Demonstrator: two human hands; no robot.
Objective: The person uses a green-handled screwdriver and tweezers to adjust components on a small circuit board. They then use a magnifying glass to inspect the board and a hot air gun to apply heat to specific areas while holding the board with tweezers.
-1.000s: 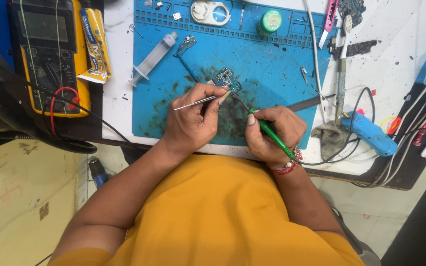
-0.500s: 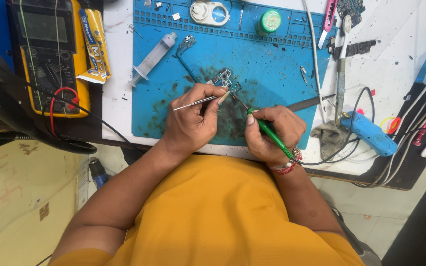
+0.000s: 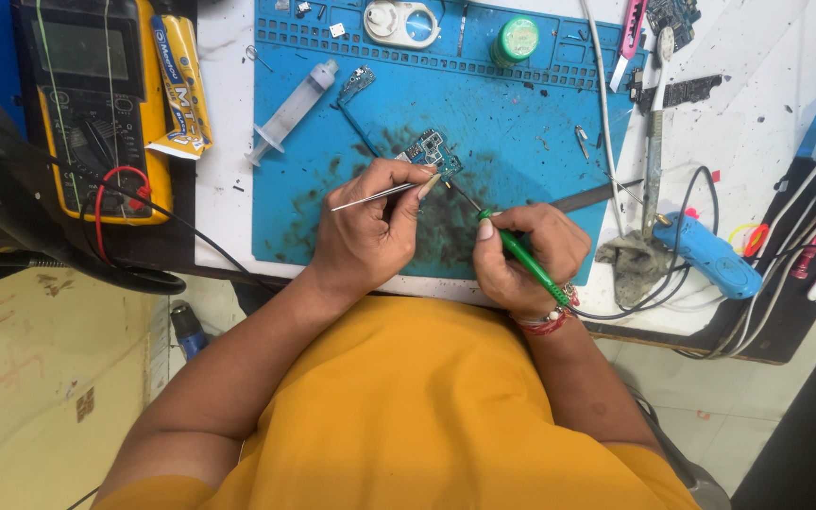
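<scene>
Head view, looking straight down over a yellow shirt (image 3: pixel 427 416) onto the bench.

Left hand (image 3: pixel 370 231): forearm is brought up from the lower left and bent at the wrist toward the centre of the blue work mat (image 3: pixel 521 142). The fingers are curled and closed on a pair of metal tweezers (image 3: pixel 375 195), pinched between thumb and forefinger. The tweezers lie nearly level, the rear end pointing left, the tips directed at the small circuit board (image 3: pixel 432 151).

Right hand (image 3: pixel 526 255): forearm is brought up from the lower right; a red thread band (image 3: pixel 545 324) is seen at the wrist. The hand is clenched round a green-handled tool (image 3: pixel 521 255), held pen-fashion. The handle slants down to the right across the palm; the thin dark tip runs up to the left toward the board. Whether the tip touches the board cannot be told.

Circuit board: lying flat on the mat, just above the left fingertips, on a dark stained patch. Both hands are rested near the mat's front edge, close together but apart.

Surroundings noted: a syringe (image 3: pixel 290 109) on the mat's left margin, a yellow multimeter (image 3: pixel 106 104) at far left, a green round tin (image 3: pixel 518 38) at the top, and a blue-handled tool (image 3: pixel 705 255) with cables at right.
</scene>
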